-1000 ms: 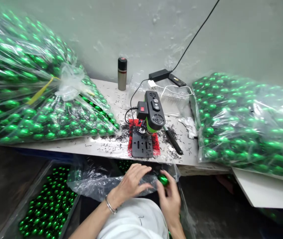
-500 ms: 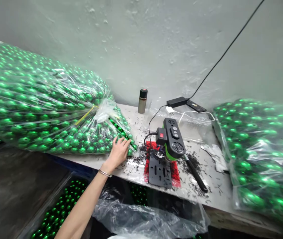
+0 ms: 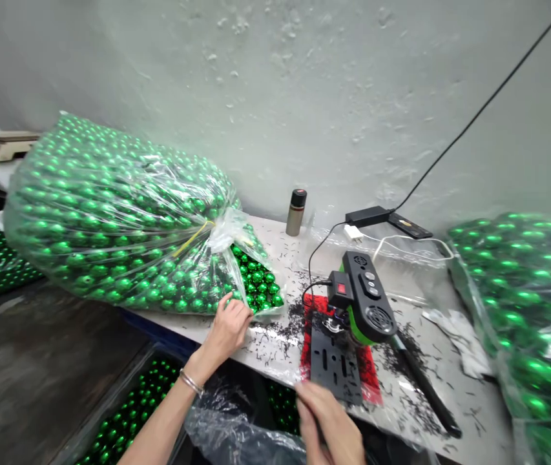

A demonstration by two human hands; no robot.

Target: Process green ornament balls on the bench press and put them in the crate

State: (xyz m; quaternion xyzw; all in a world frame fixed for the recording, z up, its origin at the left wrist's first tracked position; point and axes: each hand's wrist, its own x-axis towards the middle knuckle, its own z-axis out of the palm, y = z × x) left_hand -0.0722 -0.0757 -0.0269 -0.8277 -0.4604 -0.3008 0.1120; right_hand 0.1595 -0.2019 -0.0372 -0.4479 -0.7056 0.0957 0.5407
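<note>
My left hand (image 3: 230, 325) has its fingers curled together at the lower edge of the opening of a big clear bag of green balls (image 3: 124, 226); it seems to pinch the plastic there. Loose green balls (image 3: 258, 281) show in the opening beside its fingertips. At the lower centre, my right hand (image 3: 328, 420) is closed, thumb against fingers, above a crumpled clear plastic bag (image 3: 250, 439); whatever it holds is too small to name. A black and green device (image 3: 367, 297) stands over a slotted black plate (image 3: 336, 361) on a red base.
Behind stands a dark-capped bottle (image 3: 296, 213). Small black bits (image 3: 275, 342) litter the white table (image 3: 275, 239). A black handle (image 3: 430, 394), white gloves (image 3: 464, 336) and another ball bag (image 3: 537, 310) lie right. Below left is a crate of balls (image 3: 130, 407).
The view has shifted left, so the table things sit further right. My right hand has come into view at the bottom. The bag's opening beside my left hand is wider, showing more balls.
</note>
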